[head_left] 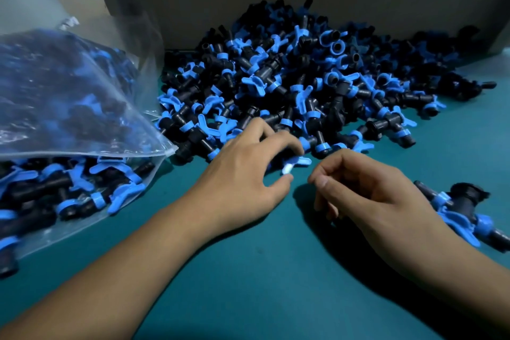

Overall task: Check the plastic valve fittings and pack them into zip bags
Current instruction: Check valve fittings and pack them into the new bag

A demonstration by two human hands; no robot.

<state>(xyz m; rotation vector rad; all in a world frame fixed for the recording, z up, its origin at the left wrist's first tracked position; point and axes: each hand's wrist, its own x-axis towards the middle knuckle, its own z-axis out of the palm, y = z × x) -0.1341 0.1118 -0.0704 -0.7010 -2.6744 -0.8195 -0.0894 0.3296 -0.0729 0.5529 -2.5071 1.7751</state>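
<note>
A large heap of black and blue valve fittings [303, 77] covers a teal table [262, 270]. At the heap's near edge, the left hand [242, 174] curls its fingers around one fitting [294, 164]. Just right of it, the right hand [367, 190] is loosely curled, holding nothing. Left of the heap lies a clear zip bag [69, 132], partly filled with fittings.

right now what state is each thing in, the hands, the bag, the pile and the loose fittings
left hand: fingers curled over a blue-handled black plastic valve fitting at the pile's near edge
right hand: loosely curled, holding nothing visible
clear plastic zip bag: mouth open, partly filled with fittings, lying on its side
pile of black and blue valve fittings: loose heap on the green table
separate fittings: lying apart, right of the right hand
</note>
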